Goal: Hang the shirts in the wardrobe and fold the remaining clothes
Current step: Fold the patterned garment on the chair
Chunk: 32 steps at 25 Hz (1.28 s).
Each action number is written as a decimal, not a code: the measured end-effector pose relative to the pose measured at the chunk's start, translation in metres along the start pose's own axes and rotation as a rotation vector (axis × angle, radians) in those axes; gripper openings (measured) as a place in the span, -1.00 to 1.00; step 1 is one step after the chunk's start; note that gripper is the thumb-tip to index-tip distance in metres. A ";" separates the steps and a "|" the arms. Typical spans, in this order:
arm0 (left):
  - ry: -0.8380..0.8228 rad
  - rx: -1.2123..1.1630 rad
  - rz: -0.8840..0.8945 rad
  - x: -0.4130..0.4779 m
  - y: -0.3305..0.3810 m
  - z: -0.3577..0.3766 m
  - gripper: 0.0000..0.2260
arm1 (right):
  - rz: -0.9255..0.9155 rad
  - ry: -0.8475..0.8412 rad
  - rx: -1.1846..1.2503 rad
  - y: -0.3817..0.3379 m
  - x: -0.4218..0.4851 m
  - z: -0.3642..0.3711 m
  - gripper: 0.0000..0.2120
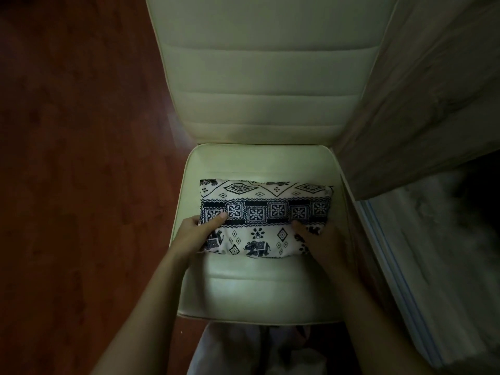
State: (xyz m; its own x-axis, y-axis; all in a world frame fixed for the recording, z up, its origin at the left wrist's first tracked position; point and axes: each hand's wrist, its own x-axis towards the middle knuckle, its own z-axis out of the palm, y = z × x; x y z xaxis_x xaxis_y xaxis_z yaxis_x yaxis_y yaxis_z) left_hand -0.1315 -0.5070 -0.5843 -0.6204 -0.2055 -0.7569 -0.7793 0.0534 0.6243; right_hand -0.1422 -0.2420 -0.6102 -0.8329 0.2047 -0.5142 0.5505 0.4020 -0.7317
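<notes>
A folded garment (pixel 266 212) in white cloth with a dark blue elephant and square print lies across the seat of a cream padded chair (pixel 265 288). My left hand (pixel 197 232) grips its left end, thumb on top of the dark band and fingers tucked under the edge. At the garment's right end my right hand (pixel 315 239) holds the cloth the same way, thumb on top and fingers hidden beneath.
The chair's ribbed backrest (pixel 267 85) rises behind the seat. Dark red-brown wooden floor (pixel 81 158) lies to the left. A pale wood-grain panel (pixel 422 98) stands close on the right, with a light marbled surface (pixel 438 253) below it. Pale cloth (pixel 243 350) shows under the seat's front edge.
</notes>
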 end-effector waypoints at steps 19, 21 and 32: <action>-0.426 0.102 0.876 -0.350 0.444 0.092 -0.73 | -0.451 0.772 0.237 -0.337 -0.254 -0.374 -0.66; -0.545 0.181 0.938 -0.390 0.487 0.110 -0.67 | -0.497 0.854 0.281 -0.355 -0.288 -0.408 -0.62; -1.124 0.099 1.332 -0.584 0.537 0.187 -0.59 | -0.551 1.373 0.130 -0.363 -0.495 -0.520 -0.56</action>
State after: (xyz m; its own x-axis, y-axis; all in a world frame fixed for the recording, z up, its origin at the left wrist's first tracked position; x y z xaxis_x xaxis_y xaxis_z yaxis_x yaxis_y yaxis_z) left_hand -0.2041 -0.1753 0.1572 -0.5068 0.7420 0.4388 0.2943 -0.3295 0.8971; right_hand 0.0403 -0.0250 0.1424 -0.2942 0.7483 0.5945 0.0947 0.6418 -0.7610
